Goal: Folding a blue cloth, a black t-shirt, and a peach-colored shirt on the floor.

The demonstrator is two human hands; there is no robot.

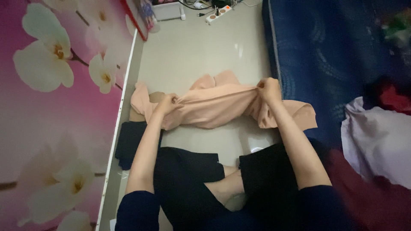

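Note:
A peach-coloured garment (214,107) is stretched between my two hands above a pale tiled floor. My left hand (168,102) grips its left part in a fist. My right hand (269,89) pinches the upper right edge, and loose cloth hangs down below it to the right. Part of the garment rests on the floor behind. My crossed legs in black shorts (188,179) lie below the cloth.
A folded black garment (128,143) lies on the floor at the left by a pink flowered wall panel (55,107). A blue patterned mattress (338,55) borders the right, with lilac cloth (376,141) and red cloth on it. A white power strip (218,13) lies far back.

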